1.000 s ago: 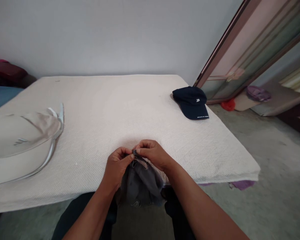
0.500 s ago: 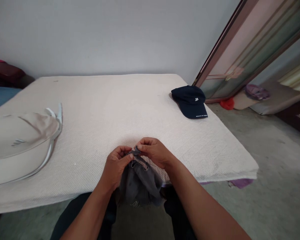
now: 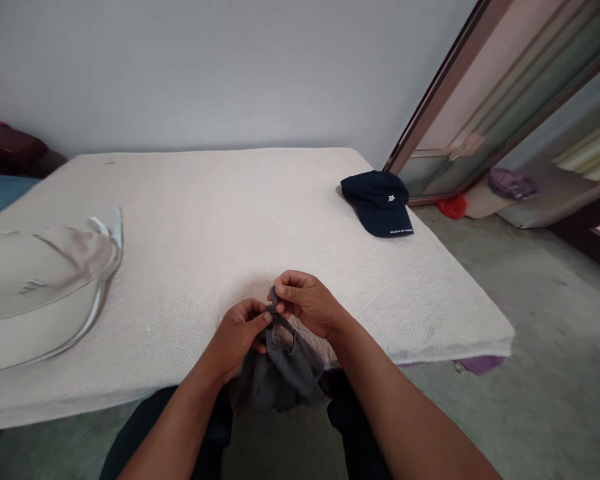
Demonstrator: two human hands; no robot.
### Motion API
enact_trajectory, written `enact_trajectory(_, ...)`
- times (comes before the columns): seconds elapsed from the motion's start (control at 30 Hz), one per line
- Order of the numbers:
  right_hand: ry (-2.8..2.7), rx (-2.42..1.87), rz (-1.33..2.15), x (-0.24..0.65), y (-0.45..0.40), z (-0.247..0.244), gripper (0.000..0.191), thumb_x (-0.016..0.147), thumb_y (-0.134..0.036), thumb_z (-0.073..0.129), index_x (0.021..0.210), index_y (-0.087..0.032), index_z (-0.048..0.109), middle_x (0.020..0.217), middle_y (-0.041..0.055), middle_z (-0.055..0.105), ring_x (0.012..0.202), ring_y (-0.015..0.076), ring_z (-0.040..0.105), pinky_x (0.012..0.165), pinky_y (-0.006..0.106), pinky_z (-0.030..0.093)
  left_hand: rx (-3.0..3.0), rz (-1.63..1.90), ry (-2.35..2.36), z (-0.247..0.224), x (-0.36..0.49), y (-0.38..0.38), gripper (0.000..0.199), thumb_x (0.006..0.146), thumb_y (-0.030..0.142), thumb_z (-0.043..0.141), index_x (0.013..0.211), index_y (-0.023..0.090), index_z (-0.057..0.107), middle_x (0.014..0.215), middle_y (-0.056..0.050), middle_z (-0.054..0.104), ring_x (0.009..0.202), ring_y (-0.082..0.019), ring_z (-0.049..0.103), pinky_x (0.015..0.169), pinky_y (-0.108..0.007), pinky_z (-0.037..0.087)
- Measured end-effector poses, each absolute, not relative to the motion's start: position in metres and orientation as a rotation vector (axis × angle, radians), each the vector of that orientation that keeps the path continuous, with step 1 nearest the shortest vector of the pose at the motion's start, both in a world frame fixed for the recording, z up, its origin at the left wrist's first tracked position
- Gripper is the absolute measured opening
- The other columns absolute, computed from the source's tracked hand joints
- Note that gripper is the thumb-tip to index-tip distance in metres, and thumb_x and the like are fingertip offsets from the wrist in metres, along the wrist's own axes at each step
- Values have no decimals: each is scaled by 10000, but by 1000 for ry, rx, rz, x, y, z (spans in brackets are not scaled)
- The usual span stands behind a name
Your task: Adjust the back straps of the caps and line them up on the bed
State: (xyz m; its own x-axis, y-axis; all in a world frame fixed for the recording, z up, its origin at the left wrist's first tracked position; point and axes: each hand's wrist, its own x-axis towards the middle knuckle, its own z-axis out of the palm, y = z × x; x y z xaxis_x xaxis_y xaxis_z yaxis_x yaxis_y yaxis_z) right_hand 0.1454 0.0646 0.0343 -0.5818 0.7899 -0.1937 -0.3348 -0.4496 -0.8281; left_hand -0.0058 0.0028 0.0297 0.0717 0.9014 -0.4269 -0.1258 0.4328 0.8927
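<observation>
A dark grey cap [image 3: 285, 377] hangs at the table's front edge, its rear arched opening towards me. My left hand [image 3: 243, 330] is closed, thumb and fingers pinching the cap's strap near its buckle. My right hand [image 3: 305, 300] grips the loose end of that same strap just above and to the right. Between the two hands a short length of strap [image 3: 273, 293] sticks up. The buckle itself is too small to make out clearly.
A navy cap [image 3: 377, 203] lies at the table's right edge. On the left sits a large beige sun hat [image 3: 45, 293] with a pale strap. A whitish textured cloth [image 3: 205, 207] covers the table, which backs onto a wall. Beyond the right side is a glass-panelled door [image 3: 460, 127].
My right hand has risen slightly, drawing the strap's end up. My left hand has shifted a little right along the strap, and the cap's opening shows wider.
</observation>
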Motion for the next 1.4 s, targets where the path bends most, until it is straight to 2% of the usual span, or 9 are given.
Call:
enact_trajectory(0.13,-965,-709,2090,146,65,36,194,735,-288,711,733,-146,579,662,4,609,507,63,519,476,190,345,704,925,1126,32,-6,2,172,770,306,660,840,167,588,804,-2,553,635,-99,523,452,-195,461)
enact_trajectory(0.3,-936,-675,2110,145,64,39,201,729,-290,720,733,-152,575,599,-22,571,481,57,475,450,182,305,712,917,1111,36,-10,3,142,781,280,658,829,164,591,734,16,525,553,-71,481,399,-160,415)
enact_trajectory(0.5,-922,-639,2140,148,65,41,192,719,-284,727,759,-163,583,613,-31,564,474,59,468,452,196,329,619,987,930,36,-9,3,87,787,227,656,832,161,625,828,-22,609,691,-114,568,591,-246,514)
enact_trajectory(0.63,-901,-647,2170,151,66,43,216,662,-227,764,774,-162,591,624,-43,541,477,45,444,439,181,293,565,1110,903,35,-6,2,60,783,213,659,801,160,638,766,-19,634,685,-123,587,653,-267,501)
enact_trajectory(0.8,-948,-641,2215,153,66,44,182,669,-199,739,744,-149,581,569,-48,513,461,39,403,428,173,264,597,1155,904,37,-5,0,34,792,185,648,784,166,621,736,-5,635,689,-122,589,668,-263,487)
enact_trajectory(1.03,-1083,-727,2276,160,67,46,114,670,-153,687,719,-135,585,545,-58,490,419,18,335,393,158,212,683,1095,970,35,-7,-2,97,747,160,697,776,178,607,689,20,617,636,-97,554,615,-221,427)
enact_trajectory(1.4,-1269,-737,2388,167,67,45,114,655,-106,635,753,-142,589,556,-56,537,415,28,388,379,155,249,873,1024,1081,32,-9,-4,87,727,234,714,754,180,651,664,24,592,620,-99,518,607,-223,397)
